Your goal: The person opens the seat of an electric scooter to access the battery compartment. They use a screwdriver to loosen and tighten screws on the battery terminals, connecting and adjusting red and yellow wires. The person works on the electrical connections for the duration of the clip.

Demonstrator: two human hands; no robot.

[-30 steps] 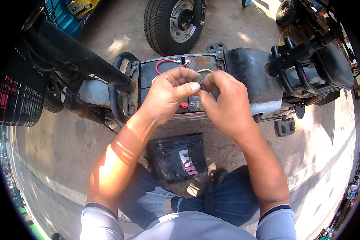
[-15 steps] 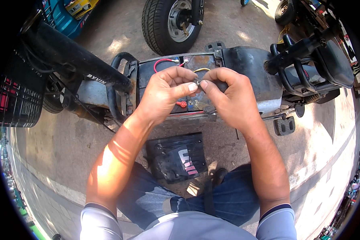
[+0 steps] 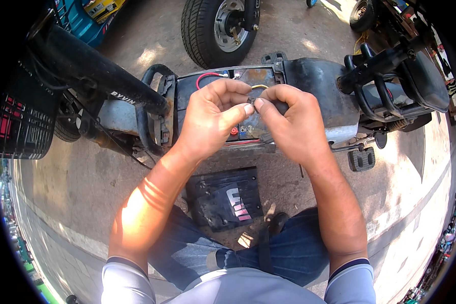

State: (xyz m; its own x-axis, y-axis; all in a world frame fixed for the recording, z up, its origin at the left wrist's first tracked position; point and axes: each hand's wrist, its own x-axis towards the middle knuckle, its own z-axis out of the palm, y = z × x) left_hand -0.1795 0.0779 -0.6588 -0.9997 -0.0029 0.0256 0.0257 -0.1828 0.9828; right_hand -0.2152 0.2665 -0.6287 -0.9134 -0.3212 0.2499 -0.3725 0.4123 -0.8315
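My left hand (image 3: 207, 116) and my right hand (image 3: 295, 121) meet fingertip to fingertip above the open battery bay of an electric bike. Between both thumbs and forefingers is a small dark piece (image 3: 253, 101), too covered to name. A yellow wire (image 3: 260, 86) shows just behind the fingertips; whether it joins the piece I cannot tell. Below my hands lie batteries (image 3: 262, 77) with rusty tops. A red cable (image 3: 202, 78) loops up beside my left fingers. Under my left thumb side is a red terminal cap (image 3: 234, 131).
A black cover panel (image 3: 219, 198) lies on the ground before my knees. The bike's dark frame tube (image 3: 93, 71) rises at left, its black seat part (image 3: 319, 91) at right. Beyond stands a wheel (image 3: 218, 30); a pedal (image 3: 362, 159) juts out nearer me.
My fingertips have shifted slightly around the small dark piece, and the left hand sits a little farther right and covers less of the red cap's surroundings. Both hands stay pinched together.
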